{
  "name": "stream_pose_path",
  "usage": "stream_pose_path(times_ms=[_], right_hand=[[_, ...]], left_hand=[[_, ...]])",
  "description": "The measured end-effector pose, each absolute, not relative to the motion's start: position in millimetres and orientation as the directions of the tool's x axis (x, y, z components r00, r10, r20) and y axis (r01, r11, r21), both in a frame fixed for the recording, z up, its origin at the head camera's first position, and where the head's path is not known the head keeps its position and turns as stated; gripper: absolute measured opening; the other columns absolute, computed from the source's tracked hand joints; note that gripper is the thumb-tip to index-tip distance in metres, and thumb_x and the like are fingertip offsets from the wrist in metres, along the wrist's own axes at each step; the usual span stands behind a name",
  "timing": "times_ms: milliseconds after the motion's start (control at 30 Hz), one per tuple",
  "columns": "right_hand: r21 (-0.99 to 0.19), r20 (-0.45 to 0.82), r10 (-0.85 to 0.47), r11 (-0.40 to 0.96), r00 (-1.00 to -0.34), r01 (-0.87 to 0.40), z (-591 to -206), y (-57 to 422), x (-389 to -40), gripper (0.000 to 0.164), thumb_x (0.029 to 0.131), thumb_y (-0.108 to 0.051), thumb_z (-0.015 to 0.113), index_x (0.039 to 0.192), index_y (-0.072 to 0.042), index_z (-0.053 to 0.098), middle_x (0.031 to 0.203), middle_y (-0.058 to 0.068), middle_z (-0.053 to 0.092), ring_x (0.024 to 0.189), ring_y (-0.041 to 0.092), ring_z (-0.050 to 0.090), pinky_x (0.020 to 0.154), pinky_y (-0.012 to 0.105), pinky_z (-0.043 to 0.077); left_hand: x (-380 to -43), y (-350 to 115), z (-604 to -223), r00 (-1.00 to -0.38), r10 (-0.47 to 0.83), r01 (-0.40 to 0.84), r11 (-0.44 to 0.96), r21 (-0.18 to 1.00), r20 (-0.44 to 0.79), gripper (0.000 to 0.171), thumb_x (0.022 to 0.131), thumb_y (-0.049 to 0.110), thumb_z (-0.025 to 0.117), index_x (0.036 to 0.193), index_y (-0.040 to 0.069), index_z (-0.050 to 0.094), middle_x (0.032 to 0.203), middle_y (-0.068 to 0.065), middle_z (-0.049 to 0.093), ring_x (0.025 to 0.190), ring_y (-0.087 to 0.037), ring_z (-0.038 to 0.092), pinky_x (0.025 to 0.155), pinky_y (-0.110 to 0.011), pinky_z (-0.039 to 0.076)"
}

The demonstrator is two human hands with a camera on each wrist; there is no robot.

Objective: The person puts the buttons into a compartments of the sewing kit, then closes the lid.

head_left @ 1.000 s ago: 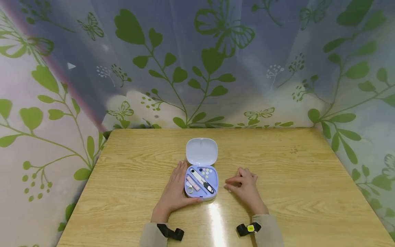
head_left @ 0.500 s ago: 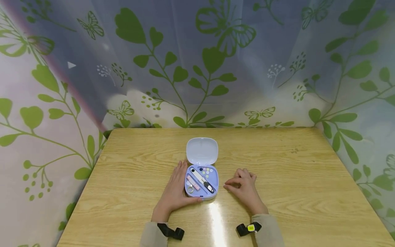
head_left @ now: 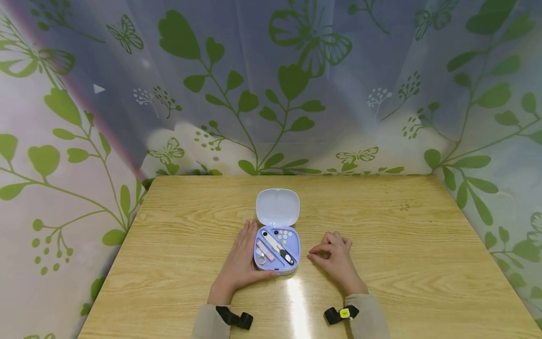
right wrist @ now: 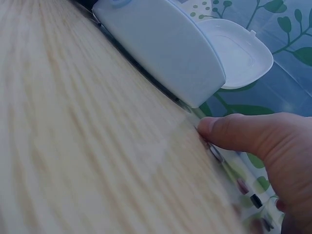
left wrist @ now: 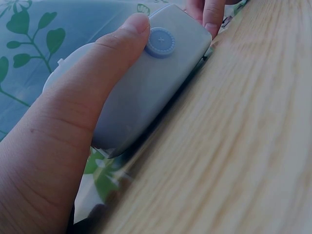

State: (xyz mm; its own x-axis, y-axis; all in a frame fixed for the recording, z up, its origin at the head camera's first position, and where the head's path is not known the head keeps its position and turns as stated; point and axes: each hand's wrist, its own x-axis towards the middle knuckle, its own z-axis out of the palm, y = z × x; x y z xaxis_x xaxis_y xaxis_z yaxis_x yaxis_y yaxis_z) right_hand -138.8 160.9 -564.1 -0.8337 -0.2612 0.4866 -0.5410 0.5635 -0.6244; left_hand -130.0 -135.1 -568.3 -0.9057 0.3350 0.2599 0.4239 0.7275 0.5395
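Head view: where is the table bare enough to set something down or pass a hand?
The table is bare from the left hand to the left edge, and from the right hand to the right edge; a smaller patch lies in front of the case. Crowded: the left hand touches the case; only a narrow gap separates it from the right hand.

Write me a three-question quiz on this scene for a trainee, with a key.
1. True or false: the lid of the blue case is open.
2. Which of the person's hands touches the blue case?
3. Fill in: inside the blue case, the black-and-white tool lies ___ the pink item and the buttons.

Key:
1. True
2. The left hand
3. between
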Motion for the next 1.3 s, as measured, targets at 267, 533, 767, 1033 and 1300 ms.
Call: stream_pose_path(times_ms=[267, 533, 767, 1033, 1300], right_hand=[[-0.624, 0.455, -0.261, 0.588, -0.851, -0.514, -564, 161, -140, 0.016, 0.069, -0.012, 0.091, 0.075, -0.021, 0.079, 0.073, -0.011, 0.041, 0.077, 0.007, 0.034, 0.082, 0.041, 0.019], [-0.637, 0.431, -0.255, 0.593, -0.865, -0.492, -561, 160, -140, 0.016, 0.07, -0.012, 0.09, 0.074, -0.021, 0.078, 0.073, -0.012, 0.042, 0.077, 0.008, 0.035, 0.086, 0.045, 0.02], [-0.66, 0.403, -0.255, 0.585, -0.879, -0.472, -557, 158, -139, 0.016, 0.07, -0.012, 0.09, 0.073, -0.021, 0.078, 0.072, -0.009, 0.043, 0.077, 0.009, 0.036, 0.087, 0.044, 0.02], [-0.68, 0.384, -0.236, 0.582, -0.892, -0.447, -556, 158, -141, 0.017, 0.07, -0.013, 0.09, 0.074, -0.023, 0.078, 0.072, -0.011, 0.043, 0.079, 0.01, 0.037, 0.089, 0.045, 0.019], [-0.675, 0.418, -0.227, 0.57, -0.88, -0.468, -549, 157, -140, 0.017, 0.068, -0.01, 0.091, 0.075, -0.02, 0.078, 0.071, -0.007, 0.043, 0.078, 0.01, 0.037, 0.087, 0.044, 0.02]], left_hand=[[-130, -135, -568, -0.914, 0.334, 0.405, 0.734, 0.545, 0.229, 0.141, 0.061, 0.086, 0.067, 0.16, 0.009, 0.003, 0.167, -0.008, 0.008, 0.153, -0.02, 0.0, 0.124, -0.039, 0.007], [-131, -135, -567, -0.915, 0.332, 0.403, 0.733, 0.548, 0.228, 0.14, 0.062, 0.085, 0.068, 0.16, 0.009, 0.003, 0.167, -0.007, 0.007, 0.153, -0.02, 0.0, 0.124, -0.039, 0.008], [-132, -136, -568, -0.918, 0.333, 0.395, 0.738, 0.547, 0.214, 0.141, 0.062, 0.086, 0.068, 0.16, 0.01, 0.002, 0.167, -0.007, 0.006, 0.152, -0.017, -0.002, 0.124, -0.038, 0.007], [-132, -135, -567, -0.917, 0.33, 0.399, 0.733, 0.55, 0.225, 0.14, 0.061, 0.086, 0.067, 0.16, 0.008, 0.005, 0.166, -0.009, 0.008, 0.152, -0.02, 0.0, 0.124, -0.04, 0.009], [-131, -135, -568, -0.914, 0.337, 0.406, 0.735, 0.543, 0.228, 0.14, 0.062, 0.086, 0.067, 0.16, 0.008, 0.004, 0.166, -0.009, 0.008, 0.153, -0.02, 0.0, 0.124, -0.04, 0.008]])
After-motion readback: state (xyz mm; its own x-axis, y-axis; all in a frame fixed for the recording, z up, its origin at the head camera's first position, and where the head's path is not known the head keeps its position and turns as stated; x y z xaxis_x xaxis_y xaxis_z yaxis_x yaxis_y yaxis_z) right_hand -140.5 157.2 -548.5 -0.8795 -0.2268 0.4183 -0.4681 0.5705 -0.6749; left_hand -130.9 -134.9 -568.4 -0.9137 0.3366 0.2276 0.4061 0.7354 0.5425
